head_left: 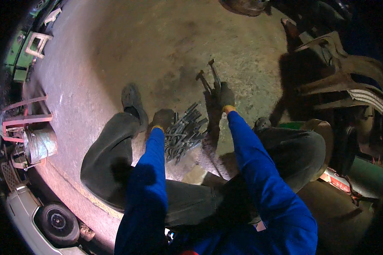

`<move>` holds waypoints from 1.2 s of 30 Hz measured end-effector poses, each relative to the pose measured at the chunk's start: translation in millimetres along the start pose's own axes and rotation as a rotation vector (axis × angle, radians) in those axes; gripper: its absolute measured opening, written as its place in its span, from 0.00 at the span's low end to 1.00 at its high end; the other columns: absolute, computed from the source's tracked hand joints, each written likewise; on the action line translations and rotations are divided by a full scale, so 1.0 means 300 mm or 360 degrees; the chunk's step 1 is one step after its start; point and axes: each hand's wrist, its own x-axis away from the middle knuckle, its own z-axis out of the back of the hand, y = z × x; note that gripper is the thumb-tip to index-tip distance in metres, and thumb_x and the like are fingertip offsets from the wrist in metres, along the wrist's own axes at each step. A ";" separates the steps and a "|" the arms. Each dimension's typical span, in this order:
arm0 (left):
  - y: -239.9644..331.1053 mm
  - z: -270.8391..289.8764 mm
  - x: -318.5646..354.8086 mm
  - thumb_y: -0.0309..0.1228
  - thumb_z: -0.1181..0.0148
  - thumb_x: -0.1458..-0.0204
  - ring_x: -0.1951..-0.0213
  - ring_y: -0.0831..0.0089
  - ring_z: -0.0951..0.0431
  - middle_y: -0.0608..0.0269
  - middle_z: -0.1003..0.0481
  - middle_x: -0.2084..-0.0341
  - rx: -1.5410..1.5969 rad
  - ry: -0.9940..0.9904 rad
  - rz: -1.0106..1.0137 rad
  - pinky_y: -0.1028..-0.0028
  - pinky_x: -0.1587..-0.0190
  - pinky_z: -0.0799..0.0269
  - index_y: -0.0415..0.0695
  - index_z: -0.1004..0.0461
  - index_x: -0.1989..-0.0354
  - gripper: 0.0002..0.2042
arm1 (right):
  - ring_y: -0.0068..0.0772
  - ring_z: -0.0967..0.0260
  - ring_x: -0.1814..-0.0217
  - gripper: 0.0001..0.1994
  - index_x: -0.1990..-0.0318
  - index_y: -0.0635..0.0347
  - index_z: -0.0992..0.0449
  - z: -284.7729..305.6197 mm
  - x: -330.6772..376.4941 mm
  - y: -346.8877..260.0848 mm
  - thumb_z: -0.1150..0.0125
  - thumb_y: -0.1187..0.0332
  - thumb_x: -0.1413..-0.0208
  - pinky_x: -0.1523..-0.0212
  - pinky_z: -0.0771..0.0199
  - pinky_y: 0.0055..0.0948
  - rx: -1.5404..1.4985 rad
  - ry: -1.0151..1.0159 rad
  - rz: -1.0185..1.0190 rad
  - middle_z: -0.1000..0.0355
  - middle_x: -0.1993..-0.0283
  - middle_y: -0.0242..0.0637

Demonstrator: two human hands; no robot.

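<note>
My right hand (225, 96), in a dark glove, is shut on two long metal bolts (209, 77) that stick up and away from me. My left hand (162, 120), also gloved, rests on a heap of several similar dark metal bolts (184, 131) lying on the concrete floor between my legs. Both sleeves are bright blue. My left shoe (132, 100) sits just left of the heap.
Concrete floor (157, 42) stretches ahead. A red metal frame with a metal bucket (39, 143) stands at the left, a wheel (58, 223) at lower left. Curved metal parts (340, 80) pile up at the right, with a green object (366, 174) below them.
</note>
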 end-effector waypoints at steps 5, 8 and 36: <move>-0.205 -0.217 -0.071 0.29 0.34 0.48 0.64 0.56 0.16 0.56 0.17 0.64 0.0819 0.0336 0.0050 0.57 0.64 0.20 0.48 0.20 0.62 0.06 | 0.70 0.23 0.48 0.33 0.44 0.61 0.26 -0.055 -0.223 -0.005 0.51 0.37 0.33 0.48 0.26 0.61 -0.0104 -0.0005 -0.0126 0.21 0.53 0.64; -0.182 -0.239 -0.091 0.31 0.34 0.48 0.65 0.54 0.16 0.56 0.17 0.64 0.1291 0.0226 0.0310 0.56 0.64 0.20 0.49 0.20 0.63 0.06 | 0.70 0.23 0.47 0.33 0.43 0.62 0.26 -0.041 -0.277 0.068 0.53 0.38 0.32 0.47 0.25 0.60 0.0141 -0.0137 -0.0111 0.21 0.51 0.65; -0.073 -0.078 -0.043 0.34 0.34 0.48 0.62 0.59 0.16 0.57 0.17 0.62 0.0036 -0.0178 0.0178 0.59 0.63 0.20 0.47 0.19 0.60 0.09 | 0.68 0.22 0.48 0.30 0.48 0.62 0.26 0.010 -0.133 0.035 0.53 0.39 0.31 0.49 0.24 0.61 -0.0118 0.0166 -0.0287 0.20 0.53 0.63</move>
